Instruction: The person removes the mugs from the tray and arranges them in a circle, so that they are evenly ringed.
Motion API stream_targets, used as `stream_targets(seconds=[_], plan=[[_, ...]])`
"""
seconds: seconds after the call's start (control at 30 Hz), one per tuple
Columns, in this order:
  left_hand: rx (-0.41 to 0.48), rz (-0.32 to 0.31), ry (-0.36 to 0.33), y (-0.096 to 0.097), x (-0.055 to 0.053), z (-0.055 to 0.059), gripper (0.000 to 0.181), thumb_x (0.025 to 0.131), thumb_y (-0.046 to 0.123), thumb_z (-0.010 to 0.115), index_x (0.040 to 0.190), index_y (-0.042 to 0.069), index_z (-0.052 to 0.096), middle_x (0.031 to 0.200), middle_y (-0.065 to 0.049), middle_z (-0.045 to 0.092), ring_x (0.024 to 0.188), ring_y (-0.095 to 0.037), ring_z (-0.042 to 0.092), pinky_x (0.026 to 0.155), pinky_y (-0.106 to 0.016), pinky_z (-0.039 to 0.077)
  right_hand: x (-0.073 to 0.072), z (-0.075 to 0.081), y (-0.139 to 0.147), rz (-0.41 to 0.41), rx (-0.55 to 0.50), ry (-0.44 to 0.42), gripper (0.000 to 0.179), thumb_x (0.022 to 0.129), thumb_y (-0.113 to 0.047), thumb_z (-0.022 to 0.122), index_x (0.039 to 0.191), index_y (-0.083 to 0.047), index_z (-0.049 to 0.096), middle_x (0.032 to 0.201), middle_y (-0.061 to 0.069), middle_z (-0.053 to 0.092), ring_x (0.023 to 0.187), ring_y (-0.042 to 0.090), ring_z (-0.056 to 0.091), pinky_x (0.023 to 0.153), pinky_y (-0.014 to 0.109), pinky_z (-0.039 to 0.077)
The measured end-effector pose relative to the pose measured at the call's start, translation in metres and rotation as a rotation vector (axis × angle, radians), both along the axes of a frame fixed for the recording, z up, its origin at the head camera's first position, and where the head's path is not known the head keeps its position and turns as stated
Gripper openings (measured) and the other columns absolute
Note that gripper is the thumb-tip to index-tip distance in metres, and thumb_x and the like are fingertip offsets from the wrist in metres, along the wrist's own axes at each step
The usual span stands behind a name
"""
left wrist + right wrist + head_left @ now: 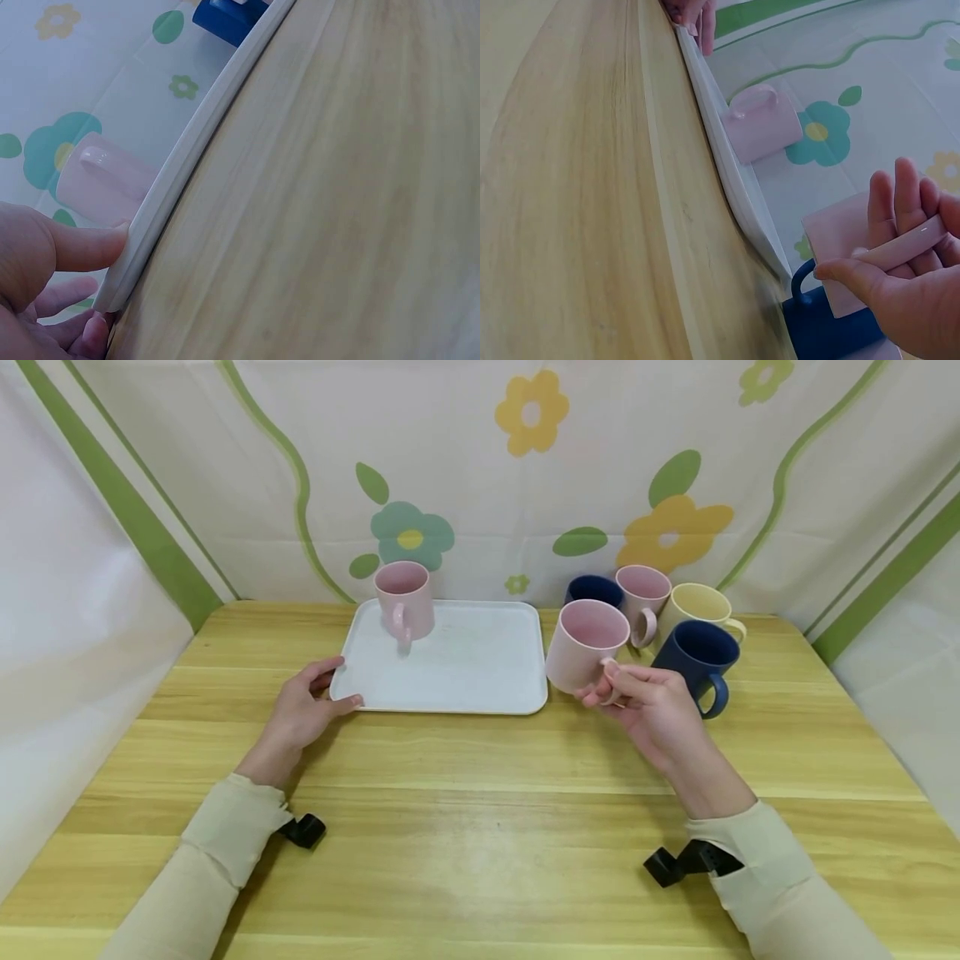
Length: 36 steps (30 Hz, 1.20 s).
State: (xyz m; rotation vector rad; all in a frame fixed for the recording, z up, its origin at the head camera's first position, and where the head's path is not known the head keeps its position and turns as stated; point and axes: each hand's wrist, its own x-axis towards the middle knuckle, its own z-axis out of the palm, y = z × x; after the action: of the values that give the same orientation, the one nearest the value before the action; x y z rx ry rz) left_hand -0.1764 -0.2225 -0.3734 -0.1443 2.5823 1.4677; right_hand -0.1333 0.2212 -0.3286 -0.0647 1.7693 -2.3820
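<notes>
A white rectangular tray point(465, 685) lies on the wooden table, with a pink mug point(416, 610) upright near its back left corner. My left hand point(303, 706) grips the tray's front left corner; in the left wrist view the thumb point(90, 247) presses the rim and other fingers are at the edge. Beside the tray's right edge, my right hand point(652, 710) holds a second pink mug point(573, 652) by its handle, thumb and fingers about it. The right wrist view shows that mug point(829, 240) raised off the table, in front of a dark blue mug point(825, 330).
Right of the tray stand a dark blue mug point(690, 664), a yellow mug point(701, 602), another pink mug point(642, 585) and a partly hidden dark blue mug point(588, 589). A flowered curtain point(480, 485) hangs behind the table point(465, 827).
</notes>
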Motion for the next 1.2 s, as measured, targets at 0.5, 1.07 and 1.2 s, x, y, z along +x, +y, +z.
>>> stream_targets(seconds=[0.5,1.07,1.2], plan=[[-0.001,0.01,-0.013,-0.002,0.0,0.001,0.083,0.099,0.021,0.077,0.168,0.013,0.033,0.164,-0.024,0.042,0.147,-0.04,0.041,0.121,-0.052,0.035,-0.005,-0.007,0.009,-0.049,0.043,-0.057,0.03,0.107,-0.021,0.064,0.087,-0.003,0.077,0.082,0.003,0.077,0.085,0.016,0.078,0.094,0.028,0.062],[0.005,0.01,-0.008,0.0,0.0,-0.001,0.081,0.099,0.018,0.077,0.167,0.012,0.034,0.164,-0.023,0.042,0.148,-0.039,0.042,0.124,-0.052,0.035,-0.01,-0.02,0.017,-0.067,0.007,-0.148,0.029,0.107,-0.021,0.064,0.088,-0.006,0.079,0.083,0.001,0.075,0.088,0.014,0.076,0.096,0.025,0.059],[0.016,0.011,-0.008,0.001,0.001,0.001,0.08,0.099,0.017,0.077,0.167,0.011,0.035,0.164,-0.023,0.042,0.148,-0.038,0.042,0.124,-0.051,0.035,-0.01,-0.02,0.019,-0.06,0.034,-0.148,0.027,0.107,-0.022,0.065,0.091,-0.006,0.08,0.085,0.001,0.078,0.088,0.013,0.076,0.095,0.023,0.058]])
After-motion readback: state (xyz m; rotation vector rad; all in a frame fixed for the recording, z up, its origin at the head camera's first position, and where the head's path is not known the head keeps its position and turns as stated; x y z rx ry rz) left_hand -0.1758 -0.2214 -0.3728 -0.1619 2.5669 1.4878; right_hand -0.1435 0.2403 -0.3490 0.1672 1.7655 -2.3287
